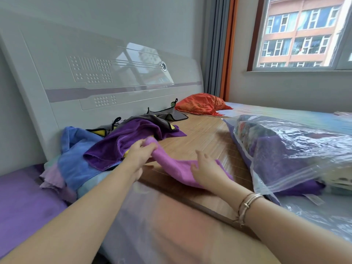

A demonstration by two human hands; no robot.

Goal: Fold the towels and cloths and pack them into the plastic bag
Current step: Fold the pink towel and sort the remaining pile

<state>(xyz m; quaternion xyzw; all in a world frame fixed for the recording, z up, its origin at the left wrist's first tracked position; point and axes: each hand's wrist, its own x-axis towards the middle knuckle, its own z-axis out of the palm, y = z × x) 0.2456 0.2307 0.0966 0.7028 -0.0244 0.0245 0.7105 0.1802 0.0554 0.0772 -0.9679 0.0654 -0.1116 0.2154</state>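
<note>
Light purple cloth (171,164) lies on the bamboo mat (205,134) on the bed, between both hands. Left hand (140,155) pinches its upper end, lifted; right hand (204,168) rests flat on its lower part, fingers straight. Unfolded pile just left: dark purple towel (122,143), blue towel (76,161), grey cloths (167,114). Part-filled plastic bag (289,153) lies right, near. Orange pillow (200,103) behind, by the headboard (95,77).
</note>
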